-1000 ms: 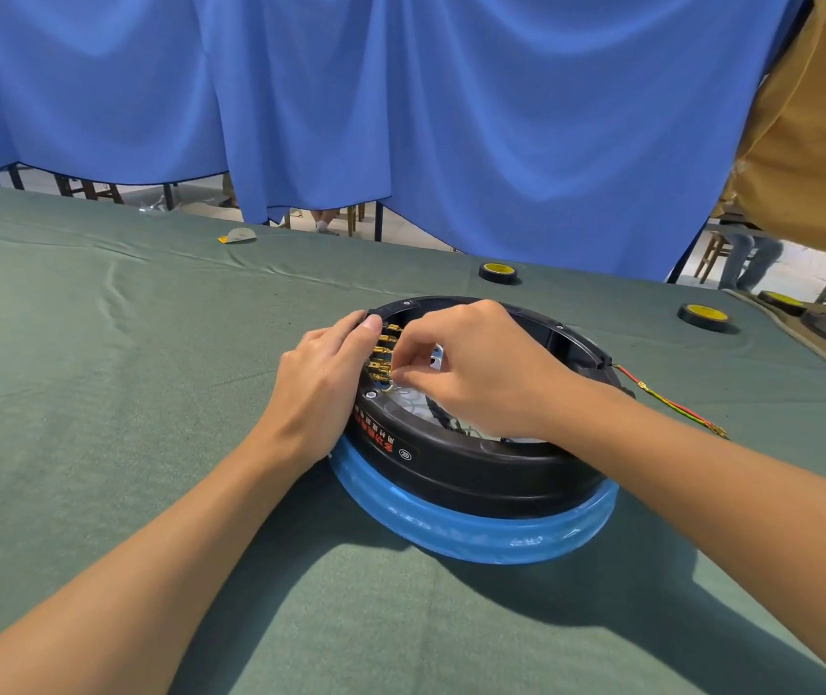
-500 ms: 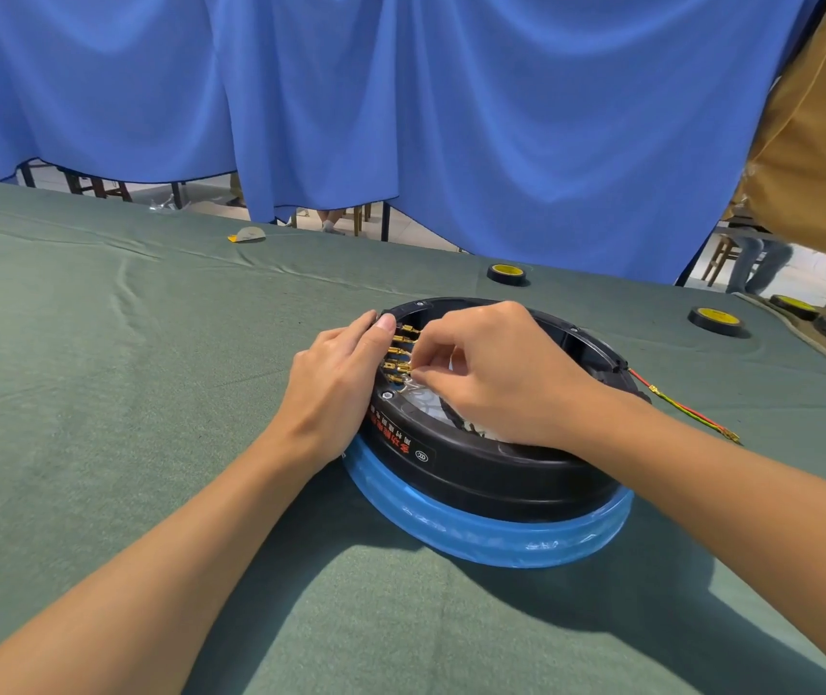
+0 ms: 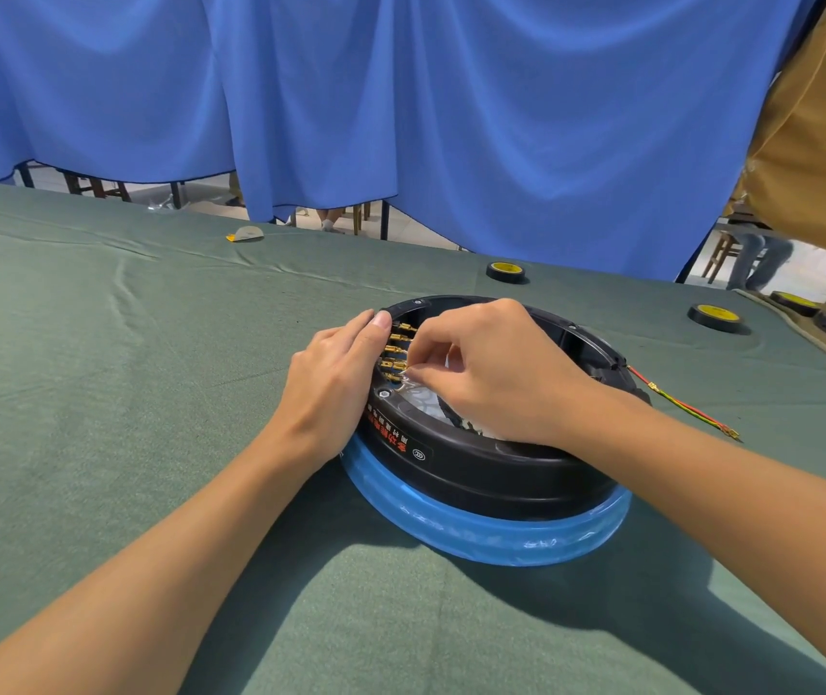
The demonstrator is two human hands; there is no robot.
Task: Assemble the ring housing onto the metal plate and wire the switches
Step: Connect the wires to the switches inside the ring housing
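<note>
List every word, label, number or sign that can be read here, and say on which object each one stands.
"CCC" in a white oval mark: outer wall of the black ring housing.
Red Chinese characters, small white ones beside them, same wall: upside down, next to the left hand, too blurred to read.
Yellow labels on the tape rolls: too small to read.

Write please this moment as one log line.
left hand: rests on ring housing rim | right hand: pinches wire end beside brass terminals | red-green wire: lies loose on green cloth
</note>
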